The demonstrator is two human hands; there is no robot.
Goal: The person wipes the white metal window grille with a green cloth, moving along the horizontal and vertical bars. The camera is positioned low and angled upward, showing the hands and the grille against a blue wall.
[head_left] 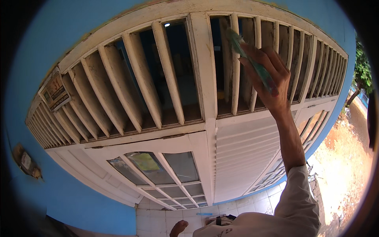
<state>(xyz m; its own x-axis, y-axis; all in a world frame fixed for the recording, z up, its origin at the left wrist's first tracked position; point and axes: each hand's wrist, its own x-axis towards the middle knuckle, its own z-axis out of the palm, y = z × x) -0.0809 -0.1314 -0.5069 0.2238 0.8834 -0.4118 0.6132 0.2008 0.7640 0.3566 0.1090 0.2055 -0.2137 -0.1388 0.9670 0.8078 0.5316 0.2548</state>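
Note:
My right hand (272, 75) is raised high and closed round the green handle of a paintbrush (258, 70). The brush slants up to the left, and its blurred tip reaches into the gap between upright white slats (235, 67) above the door and window frames. The handle's reddish end points down toward my wrist. Low in the picture, my left hand (179, 228) hangs beside my body with its fingers curled; whether it holds anything is hidden. The slats and their wooden frame (199, 59) look stained and dusty.
Below the slats stand white panels with glass panes (173, 170). A small dated sign (55, 93) is fixed at the left, and a meter-like box (27, 161) sits on the blue wall (85, 205). Items (221, 219) lie on the tiled floor (152, 221). Sunlit ground (343, 158) stretches to the right.

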